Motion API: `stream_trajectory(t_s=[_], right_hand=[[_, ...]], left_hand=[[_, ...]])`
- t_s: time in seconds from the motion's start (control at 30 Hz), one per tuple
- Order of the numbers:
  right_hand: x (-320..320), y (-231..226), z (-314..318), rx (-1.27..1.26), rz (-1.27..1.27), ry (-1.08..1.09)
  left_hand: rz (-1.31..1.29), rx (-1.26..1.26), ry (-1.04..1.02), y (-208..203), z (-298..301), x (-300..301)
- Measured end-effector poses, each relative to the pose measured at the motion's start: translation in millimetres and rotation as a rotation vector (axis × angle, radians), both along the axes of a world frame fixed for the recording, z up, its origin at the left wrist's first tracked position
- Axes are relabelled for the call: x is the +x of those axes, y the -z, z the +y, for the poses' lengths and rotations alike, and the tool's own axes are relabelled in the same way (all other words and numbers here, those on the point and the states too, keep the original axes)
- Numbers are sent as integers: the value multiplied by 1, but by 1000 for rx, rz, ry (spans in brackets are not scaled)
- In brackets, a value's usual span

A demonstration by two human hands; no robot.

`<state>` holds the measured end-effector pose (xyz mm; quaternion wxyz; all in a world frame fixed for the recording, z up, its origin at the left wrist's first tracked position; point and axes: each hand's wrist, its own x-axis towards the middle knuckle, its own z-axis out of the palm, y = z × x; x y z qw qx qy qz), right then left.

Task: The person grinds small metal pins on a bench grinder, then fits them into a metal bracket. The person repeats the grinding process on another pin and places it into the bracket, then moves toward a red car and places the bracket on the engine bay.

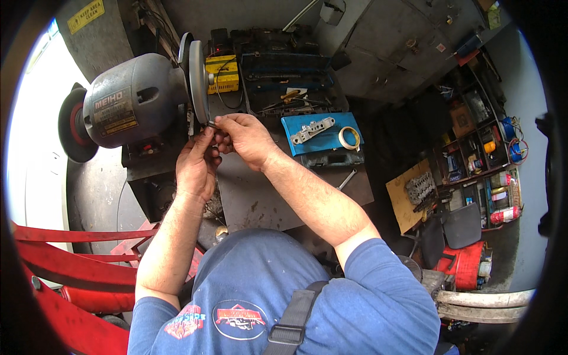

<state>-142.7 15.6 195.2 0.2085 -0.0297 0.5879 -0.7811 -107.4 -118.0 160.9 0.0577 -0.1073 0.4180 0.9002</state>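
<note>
A grey bench grinder (pixel 139 97) stands at the upper left, with its grinding wheel (pixel 199 80) on the right side. Just below that wheel's lower edge, my left hand (pixel 198 163) and my right hand (pixel 244 137) come together, fingers closed in a pinch. Between the fingertips sits a small dark metal piece (pixel 211 124), against or very near the wheel; its kind is too small to make out. Part of it is hidden by my fingers.
Right of my hands, a cast metal part (pixel 312 130) and a tape roll (pixel 349 138) lie on a blue case (pixel 299 148). A wrench (pixel 347 179) rests on the bench. Behind are a yellow device (pixel 222 74) and an open toolbox (pixel 287 89). Red metal bars (pixel 77 263) rise at lower left.
</note>
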Motion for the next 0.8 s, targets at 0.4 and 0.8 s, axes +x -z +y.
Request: stream_trajectory(t_s=[0.4,0.8], right_hand=[[33,-10,22,-224,246,-84],[8,-6,1,-21,-6,-16]], left_hand=[[165,79,24,-30,8,34],[9,-5,19,6,-1,3]])
